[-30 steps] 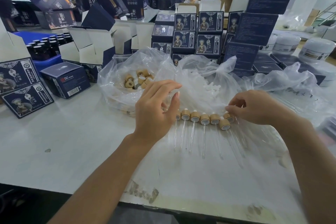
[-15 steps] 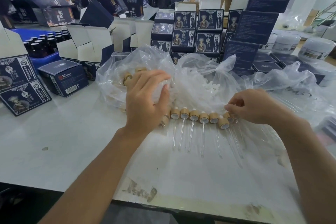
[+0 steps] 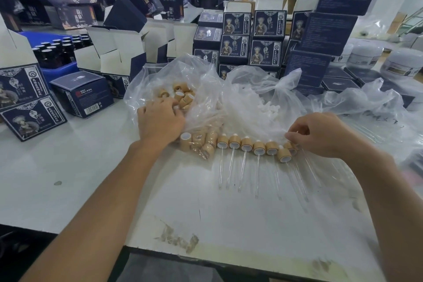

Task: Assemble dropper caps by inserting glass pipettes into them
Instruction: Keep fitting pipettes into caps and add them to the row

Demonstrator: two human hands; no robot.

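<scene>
As the left hand (image 3: 160, 119) has been moved from the row into the bag of wooden caps (image 3: 183, 96), grip unclear | right hand (image 3: 320, 135) pinches the row's right-end assembled dropper (image 3: 290, 146) | next cap fetch judged underway.

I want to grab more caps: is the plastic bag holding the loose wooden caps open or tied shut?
Open. The bag gapes at its mouth, the loose caps lie exposed inside, and the left hand reaches in.

navy printed boxes (image 3: 265, 23), blue crate (image 3: 57, 71) of dark bottles (image 3: 49, 52), white jars (image 3: 366, 54)
</scene>
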